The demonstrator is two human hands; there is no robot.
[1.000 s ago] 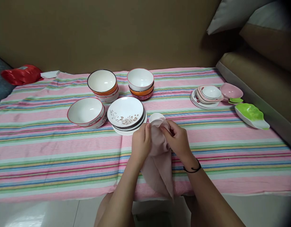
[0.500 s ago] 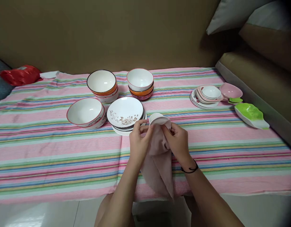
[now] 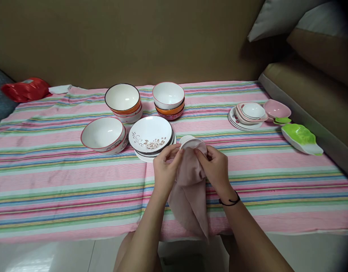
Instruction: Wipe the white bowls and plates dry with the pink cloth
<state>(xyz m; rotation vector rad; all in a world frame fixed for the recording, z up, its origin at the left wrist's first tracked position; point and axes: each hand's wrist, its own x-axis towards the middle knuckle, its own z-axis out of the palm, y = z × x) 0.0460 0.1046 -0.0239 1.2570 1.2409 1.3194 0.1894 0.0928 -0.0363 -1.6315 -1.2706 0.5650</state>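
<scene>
Between my hands is a small white dish (image 3: 186, 139), mostly hidden behind a dusty-pink cloth (image 3: 188, 196) that drapes over it and hangs down toward the front edge. My left hand (image 3: 166, 166) grips the dish at its left side, thumb on the cloth-covered front. With the thumb pressed into the cloth, my right hand (image 3: 216, 166) pinches it against the dish's right side. A stack of plates (image 3: 148, 130), the top one with a brown flower pattern, sits just beyond my left hand.
Large bowls stand in stacks: red-rimmed (image 3: 103, 134), black-rimmed (image 3: 123, 98) and one behind the plates (image 3: 168, 94). To the right are small dishes (image 3: 253, 111), a pink bowl (image 3: 277, 108) and a green leaf-shaped dish (image 3: 300, 136). A red package (image 3: 26, 90) lies far left on the striped cloth (image 3: 77, 189).
My right hand has shifted slightly right and its thumb lies a little higher on the cloth near the dish's rim. My left hand stays on the dish.
</scene>
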